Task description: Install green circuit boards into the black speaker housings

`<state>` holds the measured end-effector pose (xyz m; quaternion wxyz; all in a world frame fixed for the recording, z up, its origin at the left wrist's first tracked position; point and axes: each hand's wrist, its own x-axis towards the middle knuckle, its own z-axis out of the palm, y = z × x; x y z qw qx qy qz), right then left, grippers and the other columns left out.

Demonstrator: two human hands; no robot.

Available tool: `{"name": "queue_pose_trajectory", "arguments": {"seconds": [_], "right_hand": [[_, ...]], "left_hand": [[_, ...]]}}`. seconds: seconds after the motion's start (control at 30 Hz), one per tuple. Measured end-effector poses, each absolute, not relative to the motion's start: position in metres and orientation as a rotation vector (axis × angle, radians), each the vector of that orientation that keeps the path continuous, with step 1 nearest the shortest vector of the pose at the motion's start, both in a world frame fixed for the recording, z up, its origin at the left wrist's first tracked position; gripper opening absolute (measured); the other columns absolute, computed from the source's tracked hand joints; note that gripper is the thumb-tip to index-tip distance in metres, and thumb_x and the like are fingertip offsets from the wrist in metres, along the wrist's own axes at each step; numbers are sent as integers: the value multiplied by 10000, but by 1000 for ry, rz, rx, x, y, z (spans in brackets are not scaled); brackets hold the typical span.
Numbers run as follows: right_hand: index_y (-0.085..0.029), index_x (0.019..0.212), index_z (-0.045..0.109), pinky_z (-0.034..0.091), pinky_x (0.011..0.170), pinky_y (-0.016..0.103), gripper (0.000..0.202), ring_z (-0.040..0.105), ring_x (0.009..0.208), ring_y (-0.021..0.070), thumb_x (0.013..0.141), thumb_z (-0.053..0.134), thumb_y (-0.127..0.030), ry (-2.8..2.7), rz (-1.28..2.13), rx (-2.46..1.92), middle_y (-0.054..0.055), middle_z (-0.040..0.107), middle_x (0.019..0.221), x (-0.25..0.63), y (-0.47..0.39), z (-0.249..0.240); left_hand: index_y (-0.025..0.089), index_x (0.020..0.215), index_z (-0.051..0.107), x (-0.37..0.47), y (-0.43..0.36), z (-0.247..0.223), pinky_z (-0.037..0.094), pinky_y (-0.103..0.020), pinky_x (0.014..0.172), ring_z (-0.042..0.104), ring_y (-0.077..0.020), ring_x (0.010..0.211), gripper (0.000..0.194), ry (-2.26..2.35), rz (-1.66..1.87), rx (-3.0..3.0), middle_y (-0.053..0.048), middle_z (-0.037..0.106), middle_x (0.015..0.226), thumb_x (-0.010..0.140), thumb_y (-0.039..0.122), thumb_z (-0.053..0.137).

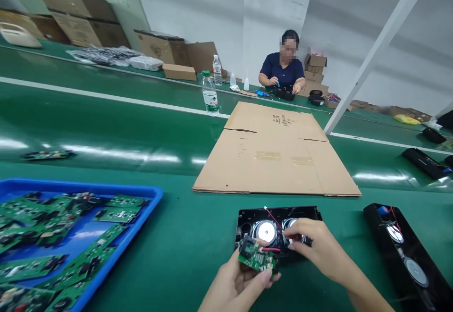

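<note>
A green circuit board with a short red wire is held in my left hand, fingers beneath it and thumb on its near corner. Just beyond lies a black speaker housing with two round silver speakers, the left speaker in plain sight and the other partly covered by my right hand. Thumb and fingers of that hand are pinched at a thin wire with a small white connector, over the housing. Another white plug sticks up on a red wire from the housing.
On the left stands a blue tray of circuit boards. A flat cardboard sheet lies ahead, a water bottle beside its far end. To the right is another speaker housing. Across the bench a co-worker handles black parts.
</note>
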<state>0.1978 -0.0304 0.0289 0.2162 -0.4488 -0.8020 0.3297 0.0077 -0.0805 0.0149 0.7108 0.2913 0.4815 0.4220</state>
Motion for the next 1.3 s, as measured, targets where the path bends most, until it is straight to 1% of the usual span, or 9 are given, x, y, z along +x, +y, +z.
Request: {"name": "queue_pose_trajectory", "arguments": {"seconds": [0.1,0.23,0.33,0.53,0.67,0.87,1.03,1.17,1.3], "right_hand": [[-216,806,646,449,722,254,195,541,848,140,824,492,-99,-2186,880,-1105,16,601,887,192,-26,20],[-197,806,620,420,615,255,132,511,697,134,848,499,-169,-2064,807,-1112,1,600,714,186,-28,5],[-196,815,609,395,651,282,146,502,698,132,868,476,-165,-2112,750,-1030,5,616,745,181,-32,-1],[-170,768,552,342,621,272,144,441,659,121,854,451,-114,-2125,498,-1050,-2,549,685,173,-37,-8],[-154,735,550,307,580,273,169,411,613,123,847,435,-100,-2180,257,-1028,8,531,648,169,-39,-11],[-131,620,533,261,514,291,264,368,547,136,827,402,-35,-2228,-156,-994,36,499,566,160,-47,-12],[-162,705,529,359,540,265,196,447,585,125,868,433,-112,-2122,232,-1045,14,533,626,163,-45,-14],[-184,821,521,423,523,240,86,491,624,129,870,470,-234,-2028,576,-1189,11,537,703,169,-41,-12],[-206,1061,504,482,619,281,200,527,744,159,876,459,-266,-2106,644,-1223,44,551,862,172,-37,-7]], "left_hand": [[171,966,619,21,-73,8,555,-322,728,668,-270,807,433,1093,1010,708,-89,712,868,621,421,698],[202,964,631,26,-67,0,531,-294,797,646,-257,899,324,1205,1133,920,-66,707,938,691,377,637],[232,1013,617,25,-66,-3,498,-300,856,619,-232,970,282,1311,1116,1204,-35,694,991,788,364,513],[225,880,608,23,-66,-11,541,-223,636,662,-169,646,221,1424,989,1423,-7,702,714,849,326,414],[221,801,600,25,-65,-11,515,-196,544,641,-151,556,209,1470,970,1526,4,684,650,854,306,416],[207,918,614,27,-69,-13,515,-211,599,667,-174,672,228,1519,1027,1660,-34,713,779,867,278,404],[201,982,600,28,-70,-12,552,-238,648,677,-183,692,274,1398,1025,1397,-42,713,775,879,297,365],[208,1027,584,27,-66,-7,548,-270,770,674,-187,826,286,1262,1006,1212,-42,701,937,880,327,370],[214,1000,601,25,-64,-5,552,-274,776,666,-190,861,295,1171,1018,1219,-35,693,973,877,344,367]]}}
